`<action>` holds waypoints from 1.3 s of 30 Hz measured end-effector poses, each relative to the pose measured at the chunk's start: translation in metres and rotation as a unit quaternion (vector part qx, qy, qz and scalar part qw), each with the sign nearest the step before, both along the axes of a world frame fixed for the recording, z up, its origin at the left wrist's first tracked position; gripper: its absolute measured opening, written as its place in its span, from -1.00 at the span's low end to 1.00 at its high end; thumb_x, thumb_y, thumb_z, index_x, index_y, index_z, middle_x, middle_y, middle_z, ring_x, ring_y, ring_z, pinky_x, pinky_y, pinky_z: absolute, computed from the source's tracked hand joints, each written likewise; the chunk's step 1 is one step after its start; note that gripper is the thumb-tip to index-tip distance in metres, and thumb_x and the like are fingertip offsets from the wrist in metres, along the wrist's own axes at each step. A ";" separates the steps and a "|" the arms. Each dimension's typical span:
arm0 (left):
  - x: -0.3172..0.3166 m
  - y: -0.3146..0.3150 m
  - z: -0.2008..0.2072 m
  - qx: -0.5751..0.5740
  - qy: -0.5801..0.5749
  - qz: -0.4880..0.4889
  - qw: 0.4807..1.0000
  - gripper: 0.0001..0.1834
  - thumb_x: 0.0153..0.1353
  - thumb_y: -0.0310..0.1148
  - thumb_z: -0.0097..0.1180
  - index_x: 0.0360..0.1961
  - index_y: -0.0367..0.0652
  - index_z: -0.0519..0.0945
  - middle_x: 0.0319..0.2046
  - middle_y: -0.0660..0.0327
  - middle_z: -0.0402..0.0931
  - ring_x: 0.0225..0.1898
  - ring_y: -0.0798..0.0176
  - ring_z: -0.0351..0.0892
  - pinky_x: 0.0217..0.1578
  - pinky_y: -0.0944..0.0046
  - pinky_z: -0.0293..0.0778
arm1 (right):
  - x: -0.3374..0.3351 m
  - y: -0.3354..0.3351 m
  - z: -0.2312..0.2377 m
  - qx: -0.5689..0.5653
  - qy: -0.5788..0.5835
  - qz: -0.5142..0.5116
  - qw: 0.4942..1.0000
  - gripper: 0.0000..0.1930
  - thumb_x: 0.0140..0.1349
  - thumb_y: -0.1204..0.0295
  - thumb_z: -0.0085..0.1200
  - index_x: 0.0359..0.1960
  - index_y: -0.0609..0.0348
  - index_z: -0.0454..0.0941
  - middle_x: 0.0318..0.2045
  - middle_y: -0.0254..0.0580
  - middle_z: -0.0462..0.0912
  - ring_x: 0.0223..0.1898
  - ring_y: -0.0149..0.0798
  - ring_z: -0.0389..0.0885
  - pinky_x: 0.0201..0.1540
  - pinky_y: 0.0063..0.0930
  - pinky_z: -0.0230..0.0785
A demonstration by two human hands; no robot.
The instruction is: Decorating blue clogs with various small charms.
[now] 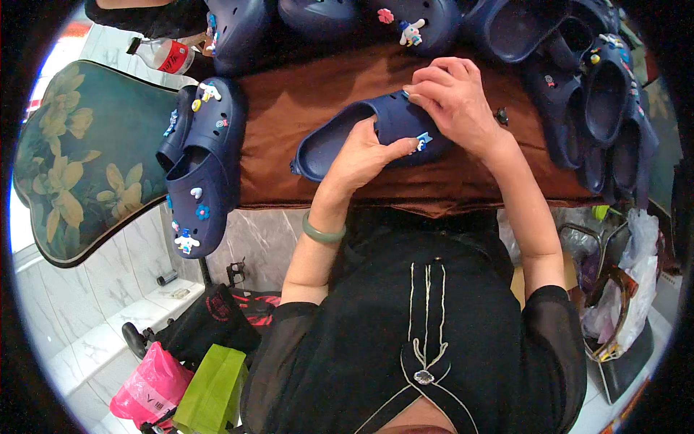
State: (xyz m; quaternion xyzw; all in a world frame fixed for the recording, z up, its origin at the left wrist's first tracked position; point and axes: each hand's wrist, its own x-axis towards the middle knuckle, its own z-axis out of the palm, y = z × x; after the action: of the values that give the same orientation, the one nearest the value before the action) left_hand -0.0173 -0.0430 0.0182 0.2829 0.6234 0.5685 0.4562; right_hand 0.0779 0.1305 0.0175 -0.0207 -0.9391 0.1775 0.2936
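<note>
A navy-blue foam clog (325, 145) lies on its side on the brown cloth in front of me, toe to the right. My left hand (361, 155) is closed on it, fingers inside the opening and thumb pressed on the outside beside a blue star-shaped charm (423, 142). With its fingertips pinched together, my right hand (459, 101) bears on the far side of the clog's upper. A small light-blue charm (406, 92) shows at those fingertips, mostly covered by them. The clog's toe is partly hidden beneath my right hand.
Decorated navy clogs (206, 173) sit at the left end of the brown cloth (271, 166). More clogs (607, 94) crowd the far edge and right end. A bottle (163, 56) lies beyond a floral chair back (87, 166). Bags (210, 390) stand low on the left.
</note>
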 end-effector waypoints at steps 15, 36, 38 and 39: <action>0.001 0.003 -0.002 0.020 -0.021 -0.009 1.000 -0.62 0.05 -0.49 0.26 -0.07 -0.27 0.51 -0.17 0.29 0.55 -0.16 0.42 0.50 -0.08 0.38 0.44 | 0.021 -0.028 -0.008 0.121 0.008 -0.089 0.989 -0.74 0.17 0.25 0.07 -0.24 0.14 0.59 -0.20 -0.28 0.49 -0.03 -0.18 0.40 0.17 0.01 0.02; 0.003 0.002 0.000 0.004 -0.009 0.003 1.000 -0.53 0.01 -0.48 0.29 -0.01 -0.34 0.48 -0.15 0.22 0.56 -0.13 0.37 0.50 0.00 0.33 0.40 | 0.055 0.003 -0.027 -0.217 0.149 -0.096 0.960 -0.81 -0.03 0.66 0.25 -0.35 0.21 0.56 -0.30 -0.27 0.61 -0.26 -0.35 0.55 -0.18 -0.52 0.42; 0.002 0.003 0.002 -0.003 -0.014 0.000 1.000 -0.52 0.01 -0.47 0.30 -0.01 -0.34 0.48 -0.14 0.21 0.56 -0.12 0.37 0.50 0.01 0.32 0.40 | 0.050 0.003 -0.028 -0.150 0.161 -0.060 0.974 -0.79 -0.06 0.68 0.25 -0.35 0.20 0.56 -0.28 -0.25 0.61 -0.24 -0.28 0.56 -0.17 -0.49 0.43; 0.003 0.003 0.003 0.005 -0.008 -0.001 1.000 -0.51 0.01 -0.47 0.31 0.00 -0.34 0.47 -0.13 0.21 0.56 -0.11 0.36 0.50 0.01 0.32 0.40 | 0.050 0.003 -0.030 -0.144 0.152 -0.055 0.976 -0.77 -0.09 0.66 0.26 -0.35 0.18 0.57 -0.29 -0.24 0.61 -0.22 -0.21 0.56 -0.17 -0.44 0.45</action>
State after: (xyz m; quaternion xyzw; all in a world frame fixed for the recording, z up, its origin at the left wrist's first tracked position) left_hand -0.0144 -0.0396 0.0211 0.2813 0.6170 0.5732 0.4600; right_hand 0.1277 0.1337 -0.0121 -0.0870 -0.8456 0.2958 0.4358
